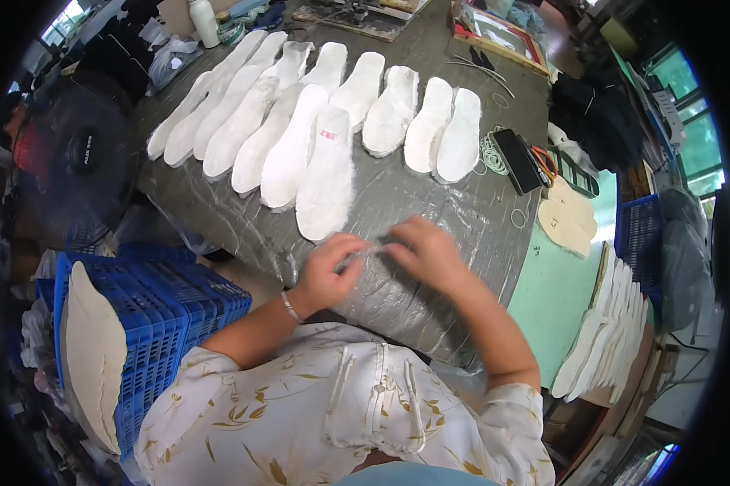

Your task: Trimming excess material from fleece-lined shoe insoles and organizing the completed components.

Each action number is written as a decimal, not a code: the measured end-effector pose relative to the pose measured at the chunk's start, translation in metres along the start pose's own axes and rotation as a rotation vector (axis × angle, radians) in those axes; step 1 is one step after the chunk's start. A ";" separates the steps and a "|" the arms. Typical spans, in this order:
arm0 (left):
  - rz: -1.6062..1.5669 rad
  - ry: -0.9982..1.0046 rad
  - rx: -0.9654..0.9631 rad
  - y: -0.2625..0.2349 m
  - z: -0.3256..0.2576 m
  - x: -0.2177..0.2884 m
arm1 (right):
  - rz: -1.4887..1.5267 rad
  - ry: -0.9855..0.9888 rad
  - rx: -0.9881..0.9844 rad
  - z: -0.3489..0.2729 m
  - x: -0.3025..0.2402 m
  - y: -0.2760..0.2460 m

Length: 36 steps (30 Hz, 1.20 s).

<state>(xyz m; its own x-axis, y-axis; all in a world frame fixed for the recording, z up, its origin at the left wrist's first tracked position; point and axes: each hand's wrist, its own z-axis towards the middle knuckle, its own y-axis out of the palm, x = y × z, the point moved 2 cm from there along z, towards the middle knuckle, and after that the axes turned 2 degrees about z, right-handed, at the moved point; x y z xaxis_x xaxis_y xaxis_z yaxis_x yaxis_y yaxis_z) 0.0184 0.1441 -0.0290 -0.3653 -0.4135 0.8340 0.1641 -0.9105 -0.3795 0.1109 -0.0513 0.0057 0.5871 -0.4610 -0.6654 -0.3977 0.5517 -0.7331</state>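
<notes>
Both hands hover over the near part of the grey sheet-covered table, close together, fingertips almost meeting. My left hand curls its thumb and fingers into a pinch; my right hand does the same, slightly blurred. Anything between the fingertips is too small to make out. Just beyond my left hand lies a white fluffy insole with a small red print near its far end. Several more white insoles overlap in a slanting row to its left. Behind, a shorter row holds a pair of insoles at its right end.
At the table's right lie a dark phone, orange-handled scissors and a coil of pale cord. Cream insole pieces rest on a green board, near stacked insoles. Blue crates and a fan stand left.
</notes>
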 end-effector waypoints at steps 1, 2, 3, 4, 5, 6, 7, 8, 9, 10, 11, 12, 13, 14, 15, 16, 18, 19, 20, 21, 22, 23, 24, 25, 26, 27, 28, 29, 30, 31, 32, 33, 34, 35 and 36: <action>0.058 -0.011 0.064 -0.018 -0.004 -0.002 | -0.039 -0.114 0.021 0.009 -0.021 0.025; 0.113 -0.023 0.126 -0.034 -0.007 -0.005 | -0.102 -0.226 0.083 0.017 -0.038 0.046; 0.186 -0.026 0.174 -0.050 -0.010 -0.010 | -0.135 -0.289 0.074 0.028 -0.053 0.064; 0.255 -0.026 0.217 -0.066 -0.009 -0.017 | -0.212 -0.324 0.079 0.036 -0.064 0.078; 0.352 -0.017 0.236 -0.080 -0.008 -0.024 | -0.342 -0.316 0.063 0.042 -0.064 0.094; 0.426 0.030 0.250 -0.092 -0.005 -0.032 | -0.473 -0.304 0.047 0.048 -0.061 0.108; 0.479 0.048 0.245 -0.100 -0.004 -0.040 | -0.470 -0.306 0.071 0.051 -0.055 0.115; 0.534 0.061 0.245 -0.109 -0.002 -0.045 | -0.466 -0.314 0.091 0.056 -0.057 0.115; 0.555 0.069 0.237 -0.115 -0.002 -0.049 | -0.415 -0.305 0.163 0.058 -0.058 0.113; 0.572 0.078 0.242 -0.120 -0.001 -0.054 | -0.345 -0.278 0.202 0.063 -0.058 0.110; 0.614 0.104 0.227 -0.123 0.000 -0.056 | -0.279 -0.209 0.216 0.068 -0.059 0.105; 0.658 0.141 0.207 -0.124 0.002 -0.055 | -0.215 -0.138 0.243 0.072 -0.062 0.095; 0.652 0.148 0.210 -0.124 0.005 -0.057 | -0.088 -0.033 0.256 0.079 -0.063 0.083; 0.680 0.173 0.151 -0.122 0.007 -0.061 | -0.028 -0.010 0.315 0.088 -0.065 0.070; 0.708 0.199 0.092 -0.120 0.008 -0.065 | 0.016 0.046 0.351 0.099 -0.064 0.059; 0.699 0.203 0.098 -0.119 0.009 -0.068 | 0.060 0.100 0.386 0.109 -0.063 0.049; 0.718 0.215 0.067 -0.115 0.012 -0.076 | 0.099 0.129 0.420 0.131 -0.057 0.029; 0.700 0.226 0.090 -0.114 0.012 -0.077 | 0.149 0.157 0.453 0.140 -0.055 0.018; 0.699 0.236 0.107 -0.114 0.012 -0.078 | 0.178 0.175 0.458 0.149 -0.062 0.008; 0.702 0.223 0.078 -0.114 0.012 -0.078 | 0.194 0.175 0.466 0.158 -0.058 -0.001; 0.706 0.210 0.047 -0.114 0.011 -0.077 | 0.212 0.176 0.474 0.163 -0.055 -0.007; 0.673 0.179 0.060 -0.117 0.009 -0.072 | 0.223 0.213 0.428 0.167 -0.064 -0.013; 0.674 0.180 0.062 -0.118 0.012 -0.067 | 0.222 0.211 0.429 0.168 -0.065 -0.013; 0.681 0.216 0.214 -0.119 0.015 -0.060 | 0.243 0.195 0.379 0.169 -0.066 -0.012; 0.688 0.248 0.367 -0.122 0.016 -0.051 | 0.266 0.177 0.325 0.169 -0.068 -0.008; 0.695 0.255 0.412 -0.124 0.025 -0.050 | 0.212 0.167 0.296 0.168 -0.070 -0.006; 0.702 0.241 0.430 -0.126 0.033 -0.047 | 0.143 0.167 0.279 0.164 -0.072 -0.003; 0.720 0.210 0.398 -0.127 0.040 -0.049 | 0.130 0.158 0.269 0.161 -0.071 0.000; 0.737 0.178 0.365 -0.128 0.045 -0.050 | 0.117 0.149 0.259 0.159 -0.071 0.003; 0.736 0.179 0.362 -0.129 0.045 -0.054 | 0.117 0.151 0.261 0.159 -0.070 0.005; 0.702 0.154 0.243 -0.129 0.045 -0.061 | 0.141 0.164 0.263 0.159 -0.070 0.007; 0.666 0.128 0.125 -0.128 0.044 -0.067 | 0.166 0.177 0.264 0.159 -0.069 0.008; 0.611 0.140 0.145 -0.125 0.042 -0.070 | 0.167 0.179 0.266 0.160 -0.068 0.007; 0.598 0.138 0.141 -0.123 0.040 -0.070 | 0.186 0.198 0.264 0.162 -0.065 0.006; 0.585 0.136 0.137 -0.120 0.040 -0.070 | 0.205 0.218 0.261 0.164 -0.062 0.006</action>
<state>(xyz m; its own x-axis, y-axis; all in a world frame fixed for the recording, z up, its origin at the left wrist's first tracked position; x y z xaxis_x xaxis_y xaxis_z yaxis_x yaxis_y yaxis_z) 0.0606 0.2824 -0.0253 -0.2911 -0.8487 0.4415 0.4858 -0.5287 -0.6961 0.1880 0.0948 0.0658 0.3395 -0.4438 -0.8293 -0.2822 0.7930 -0.5399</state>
